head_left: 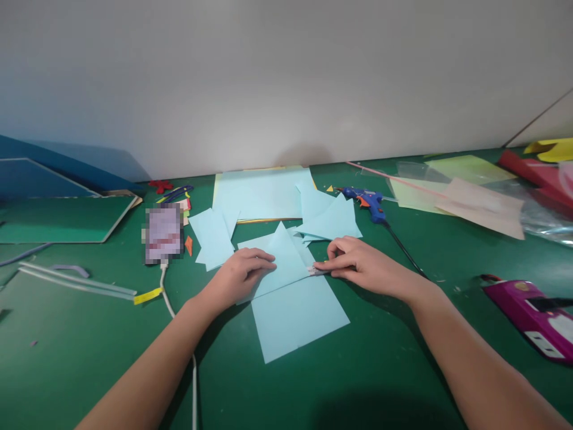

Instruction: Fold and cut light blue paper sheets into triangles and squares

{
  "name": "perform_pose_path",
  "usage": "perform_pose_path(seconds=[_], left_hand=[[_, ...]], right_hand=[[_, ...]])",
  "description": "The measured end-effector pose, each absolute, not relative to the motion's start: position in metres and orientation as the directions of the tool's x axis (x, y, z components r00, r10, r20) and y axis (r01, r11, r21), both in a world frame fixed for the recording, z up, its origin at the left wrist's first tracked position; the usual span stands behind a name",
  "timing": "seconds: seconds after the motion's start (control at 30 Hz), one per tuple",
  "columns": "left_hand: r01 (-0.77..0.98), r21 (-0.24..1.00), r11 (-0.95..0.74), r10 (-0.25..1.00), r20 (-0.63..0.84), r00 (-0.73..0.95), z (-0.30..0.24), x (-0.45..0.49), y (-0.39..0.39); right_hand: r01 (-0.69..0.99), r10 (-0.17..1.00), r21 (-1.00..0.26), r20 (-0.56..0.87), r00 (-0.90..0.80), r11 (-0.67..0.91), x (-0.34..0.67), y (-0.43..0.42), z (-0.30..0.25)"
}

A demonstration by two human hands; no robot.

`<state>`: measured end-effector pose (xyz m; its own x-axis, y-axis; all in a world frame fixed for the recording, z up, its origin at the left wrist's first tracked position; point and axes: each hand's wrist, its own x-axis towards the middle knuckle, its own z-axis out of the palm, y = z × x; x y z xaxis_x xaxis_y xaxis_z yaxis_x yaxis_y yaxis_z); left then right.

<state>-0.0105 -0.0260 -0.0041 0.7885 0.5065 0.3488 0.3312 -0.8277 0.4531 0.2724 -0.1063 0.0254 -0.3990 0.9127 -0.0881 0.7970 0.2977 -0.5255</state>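
A light blue folded paper sheet (282, 257) with a raised pointed corner lies in front of me. My left hand (244, 272) rests on its left side, fingers stretched over the paper and pressing it down. My right hand (353, 263) is closed at the right end of the fold. Between its fingertips is a slim, cutter-like tool (317, 271) with a pale, patterned end; most of it is hidden by the fingers. Under the fold, a flat blue sheet (299, 319) reaches towards me. Loose blue pieces (331, 218) lie just beyond my right hand, and another blue piece (212, 236) beyond my left.
A blue sheet stack (264, 191) lies against the wall. Right of it are a blue glue gun (367, 202), coloured sheets (483, 203) and a magenta power strip (532, 316). A blurred-out phone-like device (163, 234) with a white cable (165, 292) and clear glue sticks (76, 280) are left.
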Motion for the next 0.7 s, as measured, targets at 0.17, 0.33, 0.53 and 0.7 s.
perform_pose_path(seconds=[0.17, 0.33, 0.53, 0.7], left_hand=[[0.338, 0.493, -0.802, 0.531, 0.326, 0.782, -0.005, -0.011, -0.025], [0.301, 0.501, -0.812, 0.506, 0.345, 0.790, -0.005, -0.011, -0.024], [0.295, 0.498, -0.815, 0.500, 0.348, 0.793, -0.003, -0.010, -0.024], [0.313, 0.495, -0.810, 0.511, 0.334, 0.792, -0.002, -0.010, -0.023]], right_hand=[[0.782, 0.897, -0.542, -0.108, -0.428, 0.308, 0.277, -0.106, 0.026], [0.771, 0.901, -0.558, -0.094, -0.424, 0.305, 0.277, -0.106, 0.024], [0.743, 0.895, -0.596, -0.086, -0.437, 0.305, 0.271, -0.106, 0.027], [0.709, 0.886, -0.622, -0.052, -0.461, 0.333, 0.265, -0.106, 0.025]])
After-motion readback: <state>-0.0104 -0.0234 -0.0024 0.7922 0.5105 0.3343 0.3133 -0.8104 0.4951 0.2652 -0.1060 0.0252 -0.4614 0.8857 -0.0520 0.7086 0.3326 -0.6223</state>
